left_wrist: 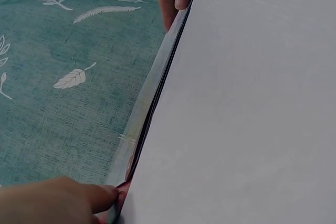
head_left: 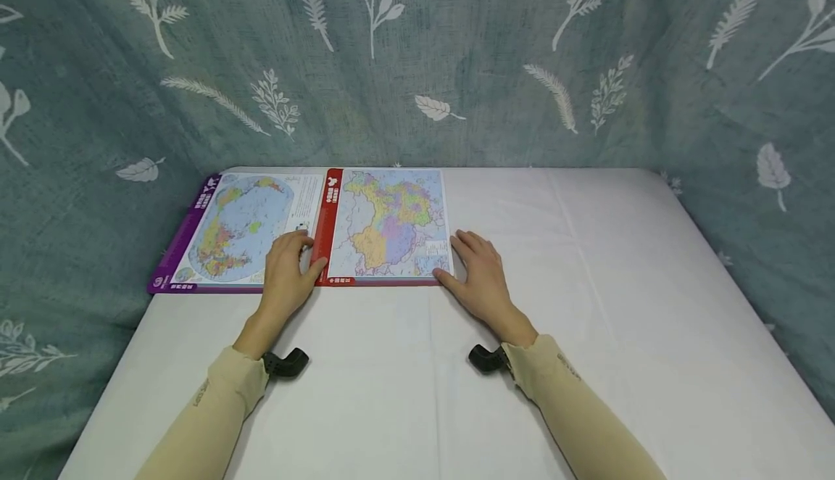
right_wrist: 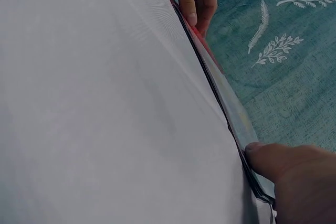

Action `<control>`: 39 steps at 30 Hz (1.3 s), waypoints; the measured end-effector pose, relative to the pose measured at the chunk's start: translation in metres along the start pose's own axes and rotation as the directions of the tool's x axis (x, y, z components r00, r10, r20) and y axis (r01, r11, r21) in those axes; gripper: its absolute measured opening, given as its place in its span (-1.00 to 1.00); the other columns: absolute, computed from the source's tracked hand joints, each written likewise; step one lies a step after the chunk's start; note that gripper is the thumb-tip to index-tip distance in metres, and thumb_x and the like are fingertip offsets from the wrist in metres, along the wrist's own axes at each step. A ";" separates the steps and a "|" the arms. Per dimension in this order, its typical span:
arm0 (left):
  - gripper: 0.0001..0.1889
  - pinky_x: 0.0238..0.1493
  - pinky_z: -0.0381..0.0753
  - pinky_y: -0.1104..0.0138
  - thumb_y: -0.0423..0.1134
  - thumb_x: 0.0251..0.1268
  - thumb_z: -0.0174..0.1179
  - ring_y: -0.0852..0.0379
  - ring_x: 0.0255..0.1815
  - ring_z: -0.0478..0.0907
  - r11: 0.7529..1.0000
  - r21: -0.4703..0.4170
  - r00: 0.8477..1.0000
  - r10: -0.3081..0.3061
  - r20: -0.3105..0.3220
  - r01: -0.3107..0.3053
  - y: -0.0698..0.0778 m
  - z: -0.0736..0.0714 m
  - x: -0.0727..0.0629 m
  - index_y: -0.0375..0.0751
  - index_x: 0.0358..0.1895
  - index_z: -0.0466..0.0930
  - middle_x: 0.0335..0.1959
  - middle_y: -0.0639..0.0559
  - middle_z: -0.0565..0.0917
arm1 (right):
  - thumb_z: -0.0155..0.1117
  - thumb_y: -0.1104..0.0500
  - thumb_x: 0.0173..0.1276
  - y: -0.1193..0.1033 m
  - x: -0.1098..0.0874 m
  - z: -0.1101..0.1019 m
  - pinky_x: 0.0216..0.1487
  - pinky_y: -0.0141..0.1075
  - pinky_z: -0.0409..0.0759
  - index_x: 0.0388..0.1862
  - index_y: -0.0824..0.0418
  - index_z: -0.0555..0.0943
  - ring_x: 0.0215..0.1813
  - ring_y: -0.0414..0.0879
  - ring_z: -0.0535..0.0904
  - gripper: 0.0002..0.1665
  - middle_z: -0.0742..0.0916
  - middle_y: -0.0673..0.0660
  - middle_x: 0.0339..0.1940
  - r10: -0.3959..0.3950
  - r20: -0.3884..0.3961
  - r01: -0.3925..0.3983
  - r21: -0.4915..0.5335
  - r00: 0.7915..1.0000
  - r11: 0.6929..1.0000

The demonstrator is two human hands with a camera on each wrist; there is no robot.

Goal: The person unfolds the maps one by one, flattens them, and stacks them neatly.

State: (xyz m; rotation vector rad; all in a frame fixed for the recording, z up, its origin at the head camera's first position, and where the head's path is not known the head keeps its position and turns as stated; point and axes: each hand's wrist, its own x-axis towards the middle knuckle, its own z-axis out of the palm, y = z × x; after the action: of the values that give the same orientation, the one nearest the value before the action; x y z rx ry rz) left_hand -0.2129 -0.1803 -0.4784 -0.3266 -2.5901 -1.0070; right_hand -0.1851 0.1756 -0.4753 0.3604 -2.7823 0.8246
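Observation:
Two flat map boards lie side by side at the far left of the table. One is a red-edged map board with colored regions on it, and the other a purple-edged world map board. My left hand holds the left side of the red-edged board, its thumb on the red strip near the front corner and its fingers bent at the seam. At that board's right side is my right hand, gripping the edge with its thumb over the front right corner. Fingertips under the edges are hidden.
A white cloth covers the table, which stretches to the right and toward me. Behind and at both sides hangs a green leaf-print curtain. Black wrist-worn devices stick out from both sleeves.

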 end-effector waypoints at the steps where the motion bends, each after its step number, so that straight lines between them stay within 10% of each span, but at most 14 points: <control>1: -0.58 0.39 0.28 -0.19 -0.33 0.30 0.44 -0.34 0.38 0.39 1.000 -0.013 1.000 -0.006 -0.010 0.006 0.000 0.001 0.000 -0.51 0.12 0.59 0.28 -0.40 0.57 | 0.48 -0.09 0.39 0.000 0.000 0.000 0.61 0.23 0.12 0.50 0.39 0.45 0.62 0.27 0.27 -0.11 0.46 0.35 0.57 -0.002 -0.005 0.002 0.006 1.000 1.000; 16: -0.60 -0.04 0.24 0.07 -0.37 0.28 0.45 -0.08 -0.37 0.40 0.996 -0.072 0.998 -0.046 -0.029 0.044 0.007 0.010 -0.001 -0.46 0.09 0.56 -0.64 -0.09 0.51 | 0.53 0.12 0.37 -0.002 -0.007 -0.005 -0.16 -0.21 0.36 0.49 0.43 0.44 -0.52 -0.19 0.46 -0.18 0.65 0.07 -0.48 0.049 -0.029 -0.042 0.190 0.998 0.981; 39: -0.66 -0.11 0.12 0.14 -0.34 0.37 0.41 0.01 -0.57 0.32 0.990 -0.080 0.994 -0.114 -0.003 0.113 0.003 0.000 -0.001 -0.41 0.11 0.58 -0.70 -0.02 0.49 | 0.46 0.17 0.45 -0.001 -0.007 -0.006 -0.34 -0.39 0.42 0.26 0.28 0.65 -0.45 -0.18 0.51 -0.55 0.75 0.06 -0.47 0.159 -0.113 -0.117 0.315 0.981 0.942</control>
State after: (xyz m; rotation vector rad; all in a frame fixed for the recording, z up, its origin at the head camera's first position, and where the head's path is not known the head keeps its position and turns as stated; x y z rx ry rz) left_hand -0.2116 -0.1786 -0.4770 -0.1965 -2.5918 -1.1499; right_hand -0.1772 0.1792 -0.4716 0.1497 -2.5737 1.2725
